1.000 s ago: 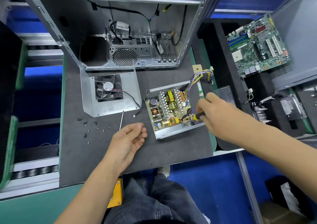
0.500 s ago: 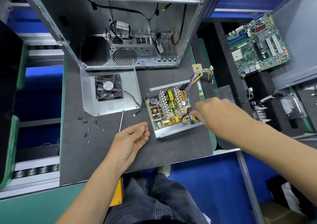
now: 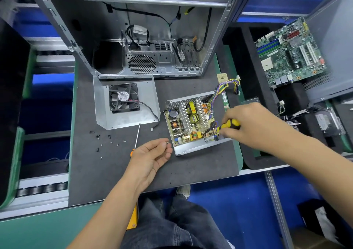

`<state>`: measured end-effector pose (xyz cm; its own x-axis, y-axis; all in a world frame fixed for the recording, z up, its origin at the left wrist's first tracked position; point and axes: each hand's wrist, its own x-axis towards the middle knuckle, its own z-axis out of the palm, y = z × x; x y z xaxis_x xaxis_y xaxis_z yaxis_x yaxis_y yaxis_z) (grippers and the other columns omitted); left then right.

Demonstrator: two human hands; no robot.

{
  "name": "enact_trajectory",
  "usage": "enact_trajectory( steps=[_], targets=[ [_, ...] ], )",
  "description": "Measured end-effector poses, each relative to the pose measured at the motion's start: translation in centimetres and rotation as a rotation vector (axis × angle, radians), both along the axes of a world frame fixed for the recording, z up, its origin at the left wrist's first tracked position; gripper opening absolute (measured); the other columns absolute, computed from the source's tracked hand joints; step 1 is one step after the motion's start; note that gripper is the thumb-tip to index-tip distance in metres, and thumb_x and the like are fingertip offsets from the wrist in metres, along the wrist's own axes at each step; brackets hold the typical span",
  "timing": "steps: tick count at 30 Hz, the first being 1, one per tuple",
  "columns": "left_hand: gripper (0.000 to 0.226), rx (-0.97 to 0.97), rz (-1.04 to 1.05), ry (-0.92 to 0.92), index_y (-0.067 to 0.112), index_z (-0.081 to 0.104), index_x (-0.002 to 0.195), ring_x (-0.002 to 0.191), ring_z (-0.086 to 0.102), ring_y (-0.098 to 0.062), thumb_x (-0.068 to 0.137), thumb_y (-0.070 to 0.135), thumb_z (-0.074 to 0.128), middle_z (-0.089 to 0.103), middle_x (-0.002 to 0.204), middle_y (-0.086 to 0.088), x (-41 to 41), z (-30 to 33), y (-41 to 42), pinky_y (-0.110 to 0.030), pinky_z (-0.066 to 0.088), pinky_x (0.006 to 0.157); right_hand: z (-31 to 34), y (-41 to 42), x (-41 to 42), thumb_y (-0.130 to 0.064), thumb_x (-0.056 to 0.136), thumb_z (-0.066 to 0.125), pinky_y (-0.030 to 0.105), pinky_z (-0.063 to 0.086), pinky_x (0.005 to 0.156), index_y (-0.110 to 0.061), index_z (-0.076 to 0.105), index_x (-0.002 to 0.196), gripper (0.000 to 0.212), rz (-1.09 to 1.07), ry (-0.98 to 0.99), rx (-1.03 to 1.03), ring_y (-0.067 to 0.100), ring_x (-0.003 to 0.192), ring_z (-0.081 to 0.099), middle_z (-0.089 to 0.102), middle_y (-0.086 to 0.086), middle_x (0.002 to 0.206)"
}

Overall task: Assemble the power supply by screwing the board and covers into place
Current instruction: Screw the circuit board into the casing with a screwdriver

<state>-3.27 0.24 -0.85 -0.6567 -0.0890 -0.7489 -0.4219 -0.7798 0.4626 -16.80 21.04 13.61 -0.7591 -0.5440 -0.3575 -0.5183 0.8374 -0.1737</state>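
Note:
The open power supply tray (image 3: 198, 147) lies on the dark mat with its circuit board (image 3: 191, 120) inside and a bundle of coloured wires (image 3: 223, 88) running off its far right corner. My right hand (image 3: 248, 122) grips a yellow-and-black screwdriver (image 3: 228, 124), its tip down at the board's near right corner. My left hand (image 3: 152, 154) rests palm up just left of the tray and pinches a small screw (image 3: 167, 143) at its fingertips. The cover with the black fan (image 3: 124, 98) lies to the left.
Several loose screws (image 3: 99, 138) are scattered on the mat's left part, beside a thin orange-handled screwdriver (image 3: 136, 138). An empty computer case (image 3: 145, 38) stands behind. A green motherboard (image 3: 288, 52) sits at the right, a hard drive (image 3: 328, 120) below it.
My right hand has shifted so the screwdriver handle shows again, tip at the board's near right corner. My left hand has turned a little and shows a screw at its fingertips.

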Motion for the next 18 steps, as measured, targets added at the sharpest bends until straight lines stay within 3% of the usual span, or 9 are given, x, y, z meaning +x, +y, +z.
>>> enact_trajectory(
  steps=[3, 5, 8, 12, 18],
  targets=[
    [0.013, 0.018, 0.016, 0.0, 0.0, 0.074, 0.091, 0.071, 0.073, -0.016, 0.086, -0.003, 0.062, 0.075, 0.084, -0.015, 0.0, 0.0, 0.0, -0.022, 0.059, 0.062, 0.2, 1.7, 0.6, -0.036, 0.073, 0.078, 0.008, 0.041, 0.059, -0.03, 0.07, 0.073, 0.01, -0.336, -0.052, -0.419, 0.003, 0.061, 0.056, 0.064, -0.012, 0.062],
    [0.012, 0.027, 0.023, 0.006, -0.001, 0.074, 0.091, 0.071, 0.073, -0.016, 0.086, -0.003, 0.062, 0.075, 0.084, -0.016, -0.1, -0.1, 0.1, -0.022, 0.058, 0.062, -0.8, 1.9, 1.8, -0.035, 0.082, 0.072, 0.011, 0.041, 0.051, -0.024, 0.07, 0.073, 0.014, -0.556, -0.217, -0.661, 0.004, 0.047, 0.052, 0.064, -0.007, 0.058],
    [0.012, 0.027, 0.012, 0.016, -0.002, 0.071, 0.092, 0.071, 0.073, -0.017, 0.091, -0.002, 0.06, 0.075, 0.084, -0.016, -0.2, -0.1, 0.5, -0.023, 0.059, 0.062, -3.4, 1.3, 3.8, -0.024, 0.096, 0.061, 0.023, 0.042, 0.043, -0.011, 0.064, 0.072, 0.027, -0.813, -0.394, -0.937, 0.017, 0.046, 0.057, 0.069, 0.009, 0.065],
    [0.018, 0.015, -0.034, 0.044, 0.008, 0.081, 0.076, 0.071, 0.073, -0.016, 0.084, 0.007, 0.064, 0.076, 0.081, -0.012, -0.3, 0.1, 0.8, -0.022, 0.058, 0.063, -5.8, 0.0, 5.3, -0.023, 0.098, 0.059, 0.023, 0.044, 0.043, -0.005, 0.065, 0.076, 0.029, -0.941, -0.426, -1.077, 0.016, 0.048, 0.059, 0.069, 0.01, 0.067],
    [0.014, 0.004, -0.007, 0.091, 0.01, 0.081, 0.075, 0.074, 0.074, -0.018, 0.077, 0.01, 0.067, 0.074, 0.079, -0.014, -0.5, 0.4, 1.1, -0.023, 0.059, 0.065, -7.2, -1.0, 5.8, -0.023, 0.098, 0.06, 0.022, 0.046, 0.043, 0.0, 0.062, 0.082, 0.028, -0.974, -0.464, -1.149, 0.018, 0.047, 0.061, 0.069, 0.005, 0.065]
  ],
)
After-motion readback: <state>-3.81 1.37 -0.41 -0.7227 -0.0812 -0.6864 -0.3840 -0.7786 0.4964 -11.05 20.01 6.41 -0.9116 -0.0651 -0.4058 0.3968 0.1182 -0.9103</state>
